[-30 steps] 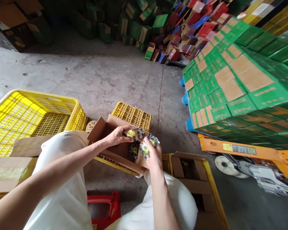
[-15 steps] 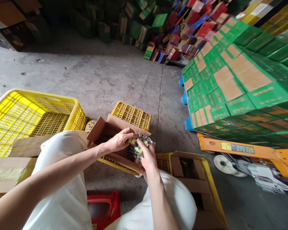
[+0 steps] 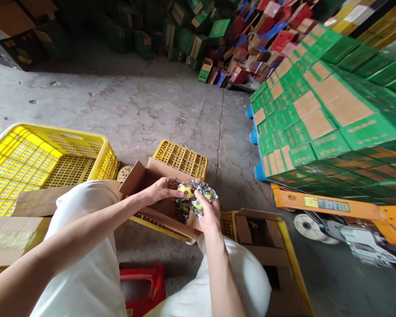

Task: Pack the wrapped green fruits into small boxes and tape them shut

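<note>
The left hand (image 3: 167, 190) has its grip around a film-wrapped yellow piece (image 3: 186, 190) and the right hand (image 3: 209, 214) around a greenish wrapped piece (image 3: 207, 195), both over the open carton (image 3: 165, 221); seemingly they're being handled as a pair, which calls for light, steady holds.

The left hand (image 3: 165, 189) holds a yellow film-wrapped piece (image 3: 186, 190) in its fingers, beside a greenish wrapped piece (image 3: 197, 205) in the right hand (image 3: 210, 214). Both are at the right end of an open carton (image 3: 133, 179); a yellow crate (image 3: 181, 157) shows past its far edge.
</note>
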`<state>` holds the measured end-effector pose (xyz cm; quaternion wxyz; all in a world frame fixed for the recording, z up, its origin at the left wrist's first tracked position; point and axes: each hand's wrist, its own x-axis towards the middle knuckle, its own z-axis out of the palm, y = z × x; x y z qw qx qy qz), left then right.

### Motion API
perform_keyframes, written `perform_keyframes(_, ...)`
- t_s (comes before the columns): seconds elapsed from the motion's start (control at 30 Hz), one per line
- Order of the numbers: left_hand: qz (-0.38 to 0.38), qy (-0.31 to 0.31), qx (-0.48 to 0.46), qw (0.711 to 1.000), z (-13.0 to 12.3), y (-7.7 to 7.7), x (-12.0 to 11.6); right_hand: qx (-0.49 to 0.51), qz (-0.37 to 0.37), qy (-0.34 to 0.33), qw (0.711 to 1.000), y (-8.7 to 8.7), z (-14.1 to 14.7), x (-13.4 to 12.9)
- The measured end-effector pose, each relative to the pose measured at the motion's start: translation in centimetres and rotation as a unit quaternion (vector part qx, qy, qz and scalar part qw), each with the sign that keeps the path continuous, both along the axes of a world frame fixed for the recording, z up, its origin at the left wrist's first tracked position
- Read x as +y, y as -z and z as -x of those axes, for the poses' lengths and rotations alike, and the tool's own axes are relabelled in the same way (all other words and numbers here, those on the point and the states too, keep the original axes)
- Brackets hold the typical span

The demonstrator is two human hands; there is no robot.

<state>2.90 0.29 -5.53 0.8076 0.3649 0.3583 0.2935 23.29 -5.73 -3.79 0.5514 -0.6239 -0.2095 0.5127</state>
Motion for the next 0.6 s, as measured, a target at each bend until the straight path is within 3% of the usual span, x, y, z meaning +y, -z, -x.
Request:
perform_keyframes(0.17,-0.034,-0.028,0.001,0.999,-0.27,-0.02,0.29,0.026,0.037,-0.016,0.999,-0.39,0.31,0.22)
perform_keyframes(0.37,-0.117,-0.009,0.032,0.993,-0.24,-0.35,0.48,0.059,0.042,0.027,0.997,-0.82,0.75,0.14)
perform_keyframes(0.6,-0.138,0.028,0.071,0.987,0.70,0.28,1.08,0.058,0.044,0.072,0.995,-1.10,0.55,0.43)
